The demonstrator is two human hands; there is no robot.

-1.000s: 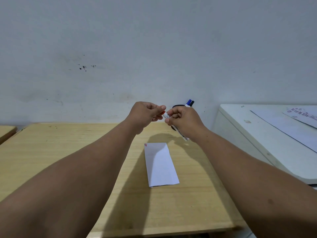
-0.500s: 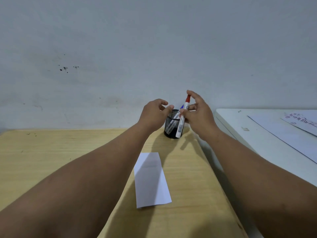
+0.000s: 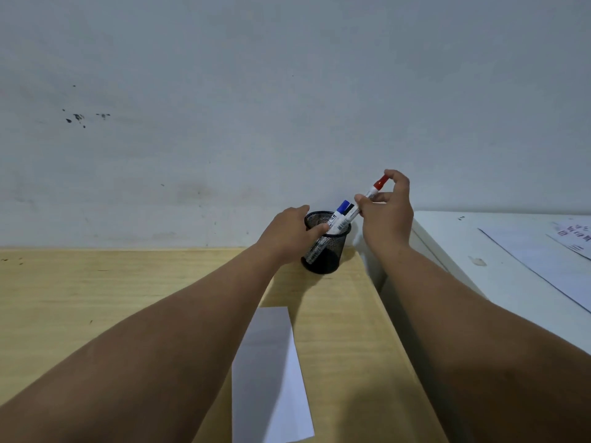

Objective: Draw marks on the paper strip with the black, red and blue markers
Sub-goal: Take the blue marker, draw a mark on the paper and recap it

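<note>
My right hand (image 3: 388,219) pinches the capped red marker (image 3: 372,191), tilted with its red cap up and its lower end at the rim of the black mesh pen cup (image 3: 326,254). The blue marker (image 3: 339,214) and the black marker (image 3: 349,210) stand inside the cup. My left hand (image 3: 289,233) grips the cup's left side. The white paper strip (image 3: 271,378) lies flat on the wooden table (image 3: 128,289) between my forearms; its far end is partly hidden by my left arm.
The table's right edge runs close past the cup. A white cabinet top (image 3: 499,251) adjoins on the right, carrying printed sheets (image 3: 550,260). A pale wall stands right behind the table.
My right hand has carried the red marker up and right over the cup. My left hand has dropped onto the cup's side. The view has tilted, and the strip sits lower in frame.
</note>
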